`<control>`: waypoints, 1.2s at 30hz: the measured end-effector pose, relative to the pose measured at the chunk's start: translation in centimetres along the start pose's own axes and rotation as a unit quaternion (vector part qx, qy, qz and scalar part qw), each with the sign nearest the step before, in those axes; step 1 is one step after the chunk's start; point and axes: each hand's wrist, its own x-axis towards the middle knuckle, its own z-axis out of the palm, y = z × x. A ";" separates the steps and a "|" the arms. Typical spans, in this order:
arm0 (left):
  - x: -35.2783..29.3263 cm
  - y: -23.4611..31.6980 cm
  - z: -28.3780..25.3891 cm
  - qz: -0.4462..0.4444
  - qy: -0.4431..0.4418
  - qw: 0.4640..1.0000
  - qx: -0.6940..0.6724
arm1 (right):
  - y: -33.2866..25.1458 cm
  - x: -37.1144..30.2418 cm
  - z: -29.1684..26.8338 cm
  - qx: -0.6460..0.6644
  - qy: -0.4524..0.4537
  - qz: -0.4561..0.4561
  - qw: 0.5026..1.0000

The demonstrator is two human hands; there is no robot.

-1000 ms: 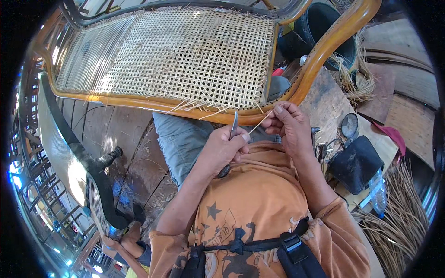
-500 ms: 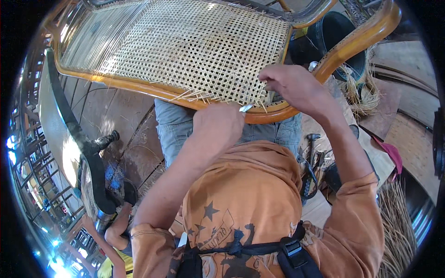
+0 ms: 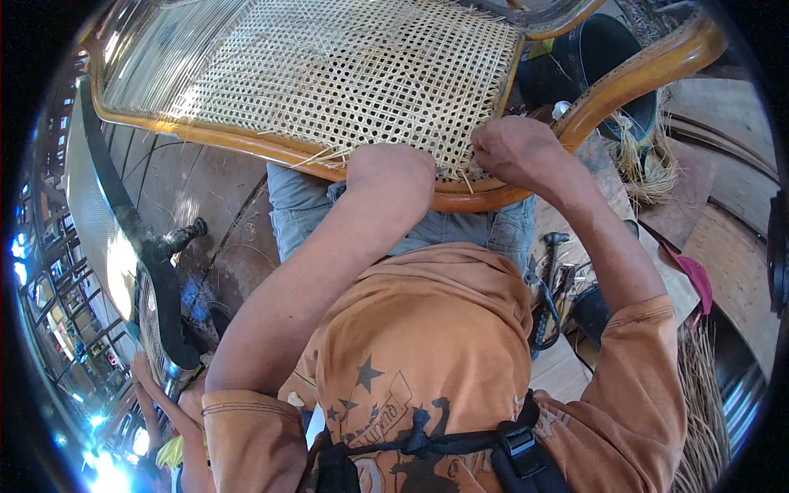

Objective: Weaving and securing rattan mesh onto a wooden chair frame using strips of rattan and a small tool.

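A woven cane panel (image 3: 353,86) in a curved, varnished wooden frame (image 3: 238,146) lies across my lap. My left hand (image 3: 391,170) is closed over the frame's near edge, its back toward me, and its fingers are hidden against the weave. At the panel's near right corner my right hand (image 3: 519,149) is closed with its fingertips pinched by the cane edge. What either hand holds cannot be made out. Loose cane ends (image 3: 329,154) stick out over the frame left of my left hand.
A dark bucket (image 3: 637,57) lies at the far right, with a bundle of fibre strands (image 3: 653,177) beside it. A hammer (image 3: 555,240) and other tools lie right of my lap. Another caned piece with a dark frame (image 3: 107,185) stands left. A co-worker's arm (image 3: 168,403) shows lower left.
My left hand has moved up onto the weave, and the small shiny piece beside it no longer shows. My right hand has drawn its fingers in, slightly lower and to the right.
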 end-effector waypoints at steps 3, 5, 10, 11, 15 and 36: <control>0.4 -0.1 -0.3 -0.002 -0.020 1.000 0.014 | -0.7 -0.3 0.3 0.015 -0.019 0.022 0.999; 0.7 0.1 -0.6 0.006 -0.030 0.999 0.019 | -1.1 -0.5 0.6 0.025 -0.021 0.029 0.999; 1.7 0.5 -1.6 0.057 -0.043 0.996 0.049 | -1.6 -0.3 1.6 0.040 -0.011 0.063 0.997; 2.0 0.6 -1.8 0.057 -0.043 0.996 0.047 | -1.5 -0.3 1.8 0.039 -0.013 0.063 0.997; 2.9 1.5 -2.6 0.070 -0.098 0.989 0.083 | -1.0 -0.3 2.4 0.074 0.008 0.041 0.996; 4.4 -0.3 -1.0 0.041 -0.113 0.993 0.002 | -1.2 -0.5 2.2 0.008 0.055 0.001 0.998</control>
